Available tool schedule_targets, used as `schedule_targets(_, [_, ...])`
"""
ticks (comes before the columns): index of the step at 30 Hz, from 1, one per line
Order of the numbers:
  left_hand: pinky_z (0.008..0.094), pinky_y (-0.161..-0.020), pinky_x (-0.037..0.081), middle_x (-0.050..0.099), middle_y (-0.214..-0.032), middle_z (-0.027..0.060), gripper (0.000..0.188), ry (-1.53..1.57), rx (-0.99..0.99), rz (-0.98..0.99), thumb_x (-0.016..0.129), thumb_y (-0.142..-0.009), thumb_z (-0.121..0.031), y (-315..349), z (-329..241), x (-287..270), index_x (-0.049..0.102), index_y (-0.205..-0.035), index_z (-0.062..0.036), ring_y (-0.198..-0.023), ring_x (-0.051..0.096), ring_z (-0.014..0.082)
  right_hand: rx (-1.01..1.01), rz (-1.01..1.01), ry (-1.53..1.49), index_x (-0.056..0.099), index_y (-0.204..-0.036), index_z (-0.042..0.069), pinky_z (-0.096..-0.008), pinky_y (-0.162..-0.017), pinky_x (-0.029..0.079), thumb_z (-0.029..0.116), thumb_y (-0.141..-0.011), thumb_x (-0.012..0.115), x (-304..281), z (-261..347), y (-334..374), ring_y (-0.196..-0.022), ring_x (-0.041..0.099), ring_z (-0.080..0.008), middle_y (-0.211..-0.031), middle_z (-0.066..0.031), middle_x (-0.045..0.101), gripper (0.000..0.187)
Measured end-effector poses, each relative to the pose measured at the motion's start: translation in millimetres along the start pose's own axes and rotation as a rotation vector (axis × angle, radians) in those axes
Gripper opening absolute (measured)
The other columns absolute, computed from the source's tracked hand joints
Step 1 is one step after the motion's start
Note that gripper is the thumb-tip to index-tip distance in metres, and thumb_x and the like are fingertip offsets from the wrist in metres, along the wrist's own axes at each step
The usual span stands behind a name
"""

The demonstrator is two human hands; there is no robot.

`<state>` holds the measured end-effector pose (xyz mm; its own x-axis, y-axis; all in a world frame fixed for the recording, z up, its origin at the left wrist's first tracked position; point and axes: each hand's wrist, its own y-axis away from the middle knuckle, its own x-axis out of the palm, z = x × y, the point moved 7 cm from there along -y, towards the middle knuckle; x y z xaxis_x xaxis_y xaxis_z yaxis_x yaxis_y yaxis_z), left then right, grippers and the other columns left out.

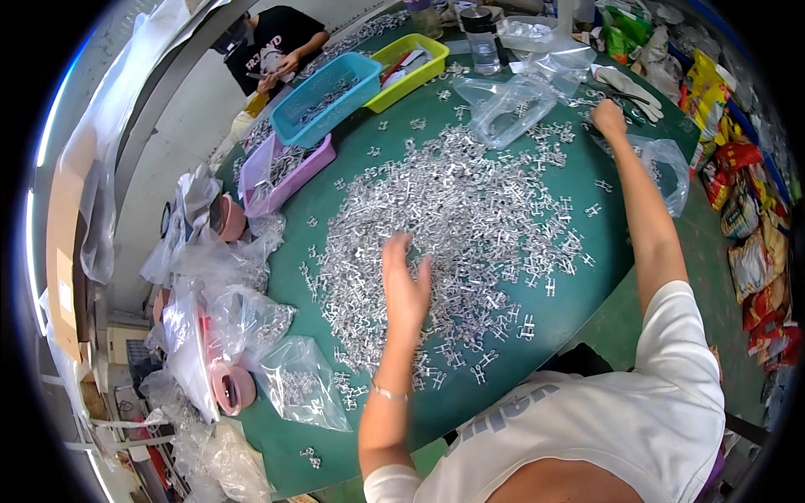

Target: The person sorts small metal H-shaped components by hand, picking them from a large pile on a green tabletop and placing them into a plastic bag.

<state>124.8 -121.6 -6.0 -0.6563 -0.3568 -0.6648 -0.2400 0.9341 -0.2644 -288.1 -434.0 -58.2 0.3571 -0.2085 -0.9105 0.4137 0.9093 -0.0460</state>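
A broad pile of small silvery metal pieces (pixel 470 193), each shaped like a little H-like clip, covers the middle of the green table (pixel 587 293). Over the pile hovers or rests my left hand (pixel 405 285), thumb apart from the fingers, with nothing visible in it; its fingertips are slightly blurred. My right hand (pixel 608 117) is stretched out to the far right edge, its fingers curled closed. What they hold, if anything, is hidden. Beside it lie a few more metal pieces, a pair of white gloves (pixel 631 90) and a clear plastic bag (pixel 662 163) hanging over the edge.
Blue (pixel 327 96), yellow-green (pixel 408 71) and purple (pixel 285 172) baskets stand at the far left. A clear bag of pieces (pixel 302 381) and tape rolls (pixel 232 388) lie at the left edge. A lidded jar (pixel 482 42) stands at the back. Another person (pixel 277 50) works across the table.
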Motion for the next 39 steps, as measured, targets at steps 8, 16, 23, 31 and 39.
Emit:
schedule_targets(8, [0.0569,-0.095,0.027,0.046,-0.126,0.0133,0.046,-0.617,0.030,0.016,0.053,-0.083,-0.037,-101.0,66.9,21.1,0.049,-0.120,-0.0094,-0.117,0.040,0.0336,-0.159,0.620,-1.053,0.065,-0.086,0.006,-0.0193,-0.039,0.034,0.021,-0.083,0.058,-15.2,26.9,142.1,-0.047,0.048,-0.0062,-0.061,0.0008,0.054,0.017])
schedule_targets(16, [0.0493,-0.091,0.031,0.052,-0.116,0.0100,0.043,-0.671,0.137,-0.047,0.054,-0.081,-0.029,-92.3,62.3,20.0,0.048,-0.119,-0.0096,-0.110,0.044,0.0303,-0.223,-0.383,-0.614,0.059,-0.082,-0.003,-0.0287,-0.058,0.042,0.017,-0.084,0.056,-123.4,-99.5,166.3,-0.061,0.053,-0.0145,-0.066,-0.0053,0.058,0.021])
schedule_targets(23, [0.0489,-0.090,0.032,0.050,-0.117,0.0118,0.050,-0.651,0.231,-0.018,0.057,-0.075,-0.018,-69.8,37.5,15.7,0.043,-0.122,-0.0093,-0.109,0.044,0.0314,-0.676,-0.417,-0.060,0.052,-0.088,-0.005,-0.0409,-0.078,0.039,0.016,-0.085,0.050,-83.7,-77.0,86.6,-0.089,0.048,-0.0381,-0.087,-0.0235,0.052,0.022])
schedule_targets(31, [0.0476,-0.089,0.031,0.048,-0.121,0.0111,0.037,-0.647,0.251,-0.023,0.052,-0.073,-0.003,-9.8,34.6,-3.8,0.047,-0.110,-0.0034,-0.111,0.044,0.0272,-0.652,-0.240,-0.037,0.056,-0.092,0.000,-0.0393,-0.075,0.044,0.013,-0.078,0.059,-113.0,14.9,226.7,-0.085,0.054,-0.0327,-0.091,-0.0161,0.056,0.019])
schedule_targets(39, [0.0526,-0.096,0.026,0.039,-0.129,0.0166,0.044,-0.589,0.169,-0.166,0.058,-0.080,-0.024,-42.7,31.6,-15.8,0.047,-0.119,-0.0062,-0.118,0.035,0.0354,-1.327,0.252,-0.335,0.046,-0.120,0.007,-0.0455,-0.097,0.029,0.032,-0.070,0.068,7.5,166.4,324.3,-0.121,0.030,-0.0351,-0.124,-0.0159,0.039,0.060])
